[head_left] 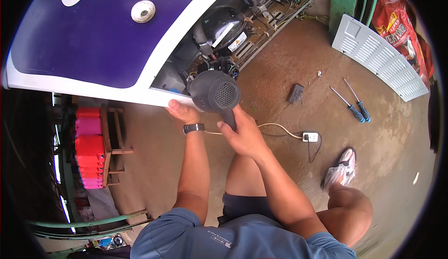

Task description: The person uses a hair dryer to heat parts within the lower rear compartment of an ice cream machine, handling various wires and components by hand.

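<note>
My right hand (247, 135) is wrapped round the handle of a black hair dryer (217, 91). The dryer's round grille faces up, and its body covers part of the open machine bay of a white and purple freezer cabinet (107, 40). My left hand (185, 113), with a dark watch (193, 128) at the wrist, touches the cabinet's white lower edge beside the dryer. Most of its fingers are hidden or too unclear to read. Inside the bay sit a black compressor (223, 28), wiring and pipes. Where the dryer's nozzle points is hidden.
Right of the bay, a dark block (296, 93) and two blue-handled screwdrivers (358, 111) lie on the floor. A white power strip (310, 137) and cord lie nearby. A grey vented panel (378, 56) leans by a red bag (399, 26). Red and pink stacks (89, 147) stand left.
</note>
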Demonstrator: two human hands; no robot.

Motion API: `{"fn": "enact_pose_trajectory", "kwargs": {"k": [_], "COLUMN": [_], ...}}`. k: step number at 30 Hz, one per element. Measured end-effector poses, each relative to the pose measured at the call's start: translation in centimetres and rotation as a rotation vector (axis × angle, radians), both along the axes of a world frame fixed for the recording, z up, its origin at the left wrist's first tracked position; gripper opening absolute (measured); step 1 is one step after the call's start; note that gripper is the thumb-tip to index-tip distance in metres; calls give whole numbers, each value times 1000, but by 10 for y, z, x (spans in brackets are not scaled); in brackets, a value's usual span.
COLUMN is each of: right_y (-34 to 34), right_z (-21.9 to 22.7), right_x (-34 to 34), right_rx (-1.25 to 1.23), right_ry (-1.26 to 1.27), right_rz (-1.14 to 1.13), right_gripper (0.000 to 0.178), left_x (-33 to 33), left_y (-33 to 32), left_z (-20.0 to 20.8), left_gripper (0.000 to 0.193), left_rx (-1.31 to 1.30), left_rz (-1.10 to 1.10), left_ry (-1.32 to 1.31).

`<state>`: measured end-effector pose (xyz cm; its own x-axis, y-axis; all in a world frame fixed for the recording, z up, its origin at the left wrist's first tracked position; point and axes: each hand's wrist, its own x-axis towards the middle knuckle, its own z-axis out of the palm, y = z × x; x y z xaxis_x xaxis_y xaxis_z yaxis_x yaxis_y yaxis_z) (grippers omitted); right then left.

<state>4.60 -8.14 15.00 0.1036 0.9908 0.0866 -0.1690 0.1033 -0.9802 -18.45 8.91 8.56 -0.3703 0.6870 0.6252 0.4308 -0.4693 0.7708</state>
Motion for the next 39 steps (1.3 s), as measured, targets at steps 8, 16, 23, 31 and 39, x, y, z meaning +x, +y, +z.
{"fn": "enact_pose_trajectory", "kwargs": {"k": [8, 16, 23, 31, 39], "right_y": [-4, -14, -20, -18, -14], "right_z": [20, 32, 29, 32, 27], "right_x": [7, 4, 2, 12, 19], "right_rx": [23, 109, 117, 148, 112], "right_ry": [-114, -413, -467, -466, -398], "right_rz": [-6, 16, 10, 9, -43], "right_gripper": [36, 38, 36, 35, 41], "left_x": [15, 11, 7, -19, -13], "left_y": [-4, -22, -37, -26, -6], "left_z": [4, 18, 7, -1, -12], "left_gripper": [99, 65, 32, 30, 38], "left_rx": [95, -59, -184, -251, -95], "left_rz": [133, -140, -210, -391, -274], "left_ry": [96, -376, -216, -401, -161]}}
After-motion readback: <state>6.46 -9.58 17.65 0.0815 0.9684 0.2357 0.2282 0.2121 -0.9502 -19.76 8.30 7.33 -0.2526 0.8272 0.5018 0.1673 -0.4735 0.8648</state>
